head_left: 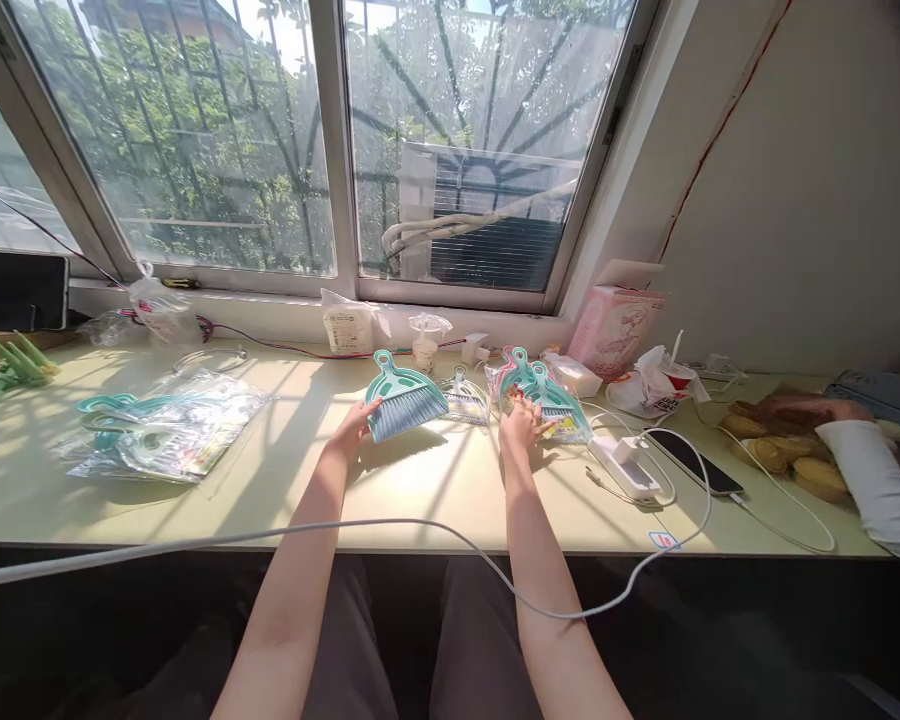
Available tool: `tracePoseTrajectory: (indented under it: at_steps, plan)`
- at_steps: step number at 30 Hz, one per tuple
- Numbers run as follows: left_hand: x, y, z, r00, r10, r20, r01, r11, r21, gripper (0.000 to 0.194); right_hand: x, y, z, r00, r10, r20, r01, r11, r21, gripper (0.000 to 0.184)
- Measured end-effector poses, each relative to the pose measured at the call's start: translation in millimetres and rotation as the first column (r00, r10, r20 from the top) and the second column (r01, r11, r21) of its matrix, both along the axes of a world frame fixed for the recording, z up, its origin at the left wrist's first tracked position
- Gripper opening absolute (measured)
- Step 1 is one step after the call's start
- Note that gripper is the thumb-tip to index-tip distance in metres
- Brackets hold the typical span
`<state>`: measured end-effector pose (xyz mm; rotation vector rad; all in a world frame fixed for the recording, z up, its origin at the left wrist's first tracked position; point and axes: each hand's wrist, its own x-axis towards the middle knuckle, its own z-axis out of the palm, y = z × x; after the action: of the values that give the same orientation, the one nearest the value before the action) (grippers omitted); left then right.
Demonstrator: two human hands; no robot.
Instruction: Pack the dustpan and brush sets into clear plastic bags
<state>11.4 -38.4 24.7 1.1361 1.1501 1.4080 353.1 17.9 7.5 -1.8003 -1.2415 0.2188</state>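
My left hand (355, 428) is closed on the left edge of a teal dustpan with a grey-blue bristled brush (409, 412), held tilted just above the table. At the right, my right hand (521, 424) reaches onto a pile of teal dustpan-and-brush sets (559, 400) with a pink one behind. Its fingers look apart and touch the pile; some fingertips are hard to make out. Between my hands lies a small dustpan-and-brush set (465, 400) in clear wrapping. Further left are bagged teal dustpan sets (169, 425) in shiny plastic.
A white power strip (624, 465), a phone (694, 462) and a pink box (615, 330) stand to the right. A white cable (450, 535) hangs across my forearms. A plastic cup (425, 345) stands by the window. Another person's sleeve (870, 480) is at far right.
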Motion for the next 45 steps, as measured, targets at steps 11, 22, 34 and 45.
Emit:
tracePoseTrajectory:
  at_steps: [11,22,34,45]
  plan:
    - [-3.5,16.8,-2.3,0.981,0.167,0.101,-0.158,0.983,-0.091,0.042,-11.8,-8.1,2.0,0.994,0.051,0.095,-0.05,0.999,-0.013,0.055]
    - [10.0,7.2,-2.0,0.987,-0.029,0.161,0.043,0.996,-0.08,0.064,-97.3,-41.6,23.6,0.889,0.454,0.055,-0.437,0.807,0.397,0.035]
    - [20.4,-1.9,9.1,0.986,-0.156,0.051,0.154,0.987,0.042,0.091,-120.0,-46.1,15.1,0.661,0.75,-0.005,-0.745,0.658,0.112,0.04]
    - [26.9,-0.3,10.5,0.982,-0.191,-0.006,0.191,0.98,0.049,0.091,-113.3,-32.0,9.2,0.856,0.394,-0.335,-0.35,0.918,0.187,0.081]
